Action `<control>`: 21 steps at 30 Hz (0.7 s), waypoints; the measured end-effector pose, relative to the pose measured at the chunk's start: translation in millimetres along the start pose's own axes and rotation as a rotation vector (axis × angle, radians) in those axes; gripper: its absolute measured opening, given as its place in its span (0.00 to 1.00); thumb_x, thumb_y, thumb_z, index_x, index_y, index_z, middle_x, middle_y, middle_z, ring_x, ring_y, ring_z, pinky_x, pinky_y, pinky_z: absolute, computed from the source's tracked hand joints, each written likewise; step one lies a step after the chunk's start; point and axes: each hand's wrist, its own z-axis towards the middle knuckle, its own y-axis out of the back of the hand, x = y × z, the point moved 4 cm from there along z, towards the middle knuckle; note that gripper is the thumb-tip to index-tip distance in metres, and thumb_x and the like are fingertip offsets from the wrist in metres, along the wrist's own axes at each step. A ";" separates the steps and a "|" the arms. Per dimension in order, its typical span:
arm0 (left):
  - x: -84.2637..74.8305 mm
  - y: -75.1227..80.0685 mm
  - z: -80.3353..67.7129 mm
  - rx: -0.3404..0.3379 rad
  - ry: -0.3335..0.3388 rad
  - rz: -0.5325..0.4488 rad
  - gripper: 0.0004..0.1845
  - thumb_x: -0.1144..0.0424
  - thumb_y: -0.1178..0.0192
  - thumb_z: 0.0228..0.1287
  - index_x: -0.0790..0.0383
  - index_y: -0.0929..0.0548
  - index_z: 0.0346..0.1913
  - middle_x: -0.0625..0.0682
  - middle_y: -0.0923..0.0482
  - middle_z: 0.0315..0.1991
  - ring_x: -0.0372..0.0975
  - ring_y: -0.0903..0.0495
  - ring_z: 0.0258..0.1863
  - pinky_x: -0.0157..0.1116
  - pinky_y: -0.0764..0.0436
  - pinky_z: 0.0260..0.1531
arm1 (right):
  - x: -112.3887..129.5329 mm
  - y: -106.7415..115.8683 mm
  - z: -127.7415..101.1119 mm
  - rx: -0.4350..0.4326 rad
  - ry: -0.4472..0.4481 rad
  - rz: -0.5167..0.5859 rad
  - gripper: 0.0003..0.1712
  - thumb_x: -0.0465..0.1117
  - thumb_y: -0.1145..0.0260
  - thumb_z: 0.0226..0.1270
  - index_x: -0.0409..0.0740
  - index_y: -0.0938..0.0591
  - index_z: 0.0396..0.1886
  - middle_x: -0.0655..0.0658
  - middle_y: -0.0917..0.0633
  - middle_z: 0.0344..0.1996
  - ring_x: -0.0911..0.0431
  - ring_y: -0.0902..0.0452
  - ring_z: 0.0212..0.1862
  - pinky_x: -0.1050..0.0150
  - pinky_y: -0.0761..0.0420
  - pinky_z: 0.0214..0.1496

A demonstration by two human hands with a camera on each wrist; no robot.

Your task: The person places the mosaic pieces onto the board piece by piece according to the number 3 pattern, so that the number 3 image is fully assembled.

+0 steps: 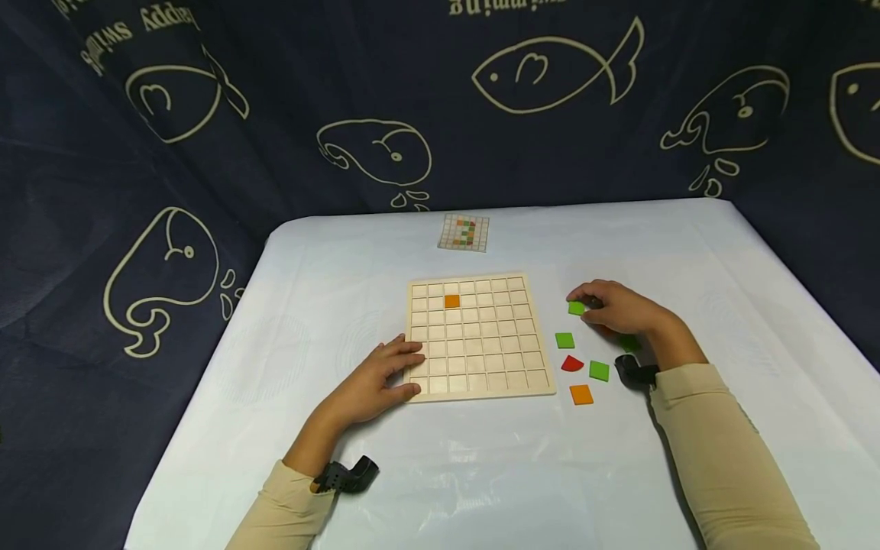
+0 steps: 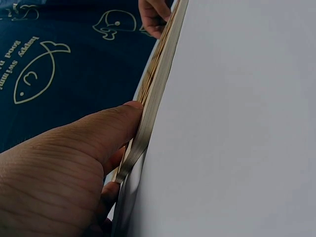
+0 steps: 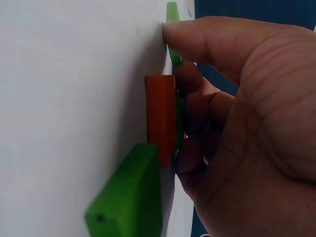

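Observation:
A wooden grid board [image 1: 474, 387] lies on the table with one orange square tile [image 1: 451, 301] in its upper part. My left hand [image 1: 374, 382] rests at the board's left edge, fingers spread over the rim; in the left wrist view its thumb [image 2: 118, 121] presses along the edge. To the right of the board, my right hand [image 1: 622, 307] pinches a green square tile [image 1: 576, 308] between thumb and fingers. In the right wrist view that green tile [image 3: 172, 11] stands tilted at the fingertips, with an orange tile [image 3: 160, 118] and another green tile [image 3: 131, 197] under the palm.
Loose pieces lie right of the board: green squares [image 1: 564, 341], a red quarter-round piece [image 1: 572, 363] and an orange square [image 1: 580, 394]. A small pattern card [image 1: 447, 233] lies behind the board. Dark cloth [image 1: 550, 168] with fish drawings hangs around the white table [image 1: 481, 473].

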 end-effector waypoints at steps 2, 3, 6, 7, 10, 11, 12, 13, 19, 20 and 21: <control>-0.4 0.4 0.0 -0.001 0.000 -0.003 0.27 0.59 0.32 0.65 0.64 0.23 0.65 0.54 0.32 0.70 0.50 0.48 0.76 0.55 0.53 0.73 | -0.8 -0.4 0.5 0.000 0.000 0.002 0.20 0.32 0.36 0.68 0.39 0.21 0.60 0.36 0.24 0.51 0.42 0.33 0.52 0.46 0.30 0.56; -0.6 0.6 0.0 -0.001 0.000 -0.004 0.27 0.59 0.32 0.65 0.64 0.23 0.65 0.54 0.32 0.70 0.50 0.48 0.76 0.55 0.53 0.73 | -1.4 -0.4 0.7 -0.001 -0.002 0.002 0.21 0.32 0.36 0.68 0.39 0.21 0.60 0.36 0.24 0.51 0.42 0.33 0.53 0.46 0.30 0.57; -1.3 1.2 -0.1 -0.004 -0.006 -0.007 0.27 0.60 0.32 0.65 0.64 0.23 0.65 0.54 0.32 0.70 0.50 0.47 0.76 0.55 0.53 0.73 | -2.4 -0.6 1.0 0.000 -0.002 -0.003 0.21 0.32 0.37 0.67 0.39 0.21 0.60 0.36 0.24 0.52 0.42 0.33 0.53 0.45 0.30 0.57; -1.6 1.3 -0.2 -0.005 -0.009 -0.009 0.27 0.60 0.32 0.65 0.65 0.23 0.65 0.55 0.32 0.70 0.51 0.47 0.76 0.56 0.53 0.73 | -2.6 -0.9 1.1 0.000 -0.004 -0.004 0.21 0.31 0.37 0.68 0.39 0.21 0.60 0.36 0.24 0.52 0.42 0.34 0.53 0.45 0.31 0.58; -2.7 1.7 -0.2 -0.013 -0.024 -0.006 0.27 0.60 0.32 0.65 0.65 0.23 0.65 0.56 0.32 0.70 0.52 0.47 0.76 0.57 0.52 0.72 | -3.1 -0.8 1.2 0.000 -0.007 -0.007 0.20 0.30 0.38 0.68 0.40 0.21 0.59 0.36 0.24 0.51 0.42 0.34 0.53 0.45 0.31 0.58; -2.8 1.7 -0.2 -0.015 -0.028 -0.005 0.27 0.60 0.32 0.65 0.65 0.22 0.65 0.56 0.31 0.69 0.53 0.47 0.75 0.58 0.52 0.72 | -2.8 -0.6 1.1 0.001 -0.002 -0.008 0.20 0.30 0.38 0.68 0.39 0.21 0.59 0.36 0.24 0.51 0.42 0.34 0.53 0.44 0.31 0.58; -2.9 1.6 -0.2 -0.015 -0.028 -0.004 0.27 0.60 0.32 0.65 0.65 0.22 0.65 0.56 0.31 0.70 0.52 0.47 0.76 0.58 0.52 0.72 | -2.8 -0.4 1.0 -0.001 -0.003 -0.008 0.20 0.30 0.38 0.68 0.39 0.21 0.59 0.36 0.24 0.51 0.42 0.34 0.53 0.45 0.31 0.58; -2.9 1.5 -0.1 -0.015 -0.027 -0.003 0.27 0.60 0.32 0.65 0.65 0.22 0.65 0.55 0.31 0.70 0.52 0.47 0.76 0.57 0.52 0.73 | -3.0 0.0 0.8 -0.002 -0.004 -0.006 0.20 0.30 0.38 0.68 0.39 0.21 0.59 0.36 0.24 0.51 0.42 0.34 0.53 0.45 0.30 0.58; -1.8 0.7 -0.1 -0.012 -0.017 -0.006 0.27 0.60 0.32 0.65 0.64 0.22 0.65 0.55 0.31 0.70 0.51 0.47 0.76 0.56 0.52 0.73 | -3.3 2.3 -0.9 0.000 -0.006 0.012 0.20 0.30 0.39 0.68 0.40 0.22 0.59 0.37 0.24 0.50 0.42 0.33 0.52 0.46 0.30 0.57; -1.9 0.7 -0.2 -0.014 -0.021 -0.006 0.27 0.60 0.32 0.65 0.64 0.22 0.65 0.55 0.31 0.69 0.51 0.47 0.76 0.57 0.52 0.72 | -3.1 2.8 -1.2 0.001 -0.005 0.013 0.20 0.31 0.38 0.69 0.40 0.22 0.59 0.37 0.24 0.50 0.42 0.33 0.52 0.46 0.30 0.57; -1.8 0.6 -0.4 -0.015 -0.022 -0.006 0.27 0.60 0.32 0.65 0.65 0.22 0.64 0.56 0.31 0.69 0.52 0.46 0.76 0.57 0.52 0.72 | -2.9 3.3 -1.5 0.001 -0.005 0.017 0.20 0.31 0.38 0.69 0.39 0.22 0.60 0.37 0.24 0.51 0.42 0.32 0.52 0.46 0.30 0.57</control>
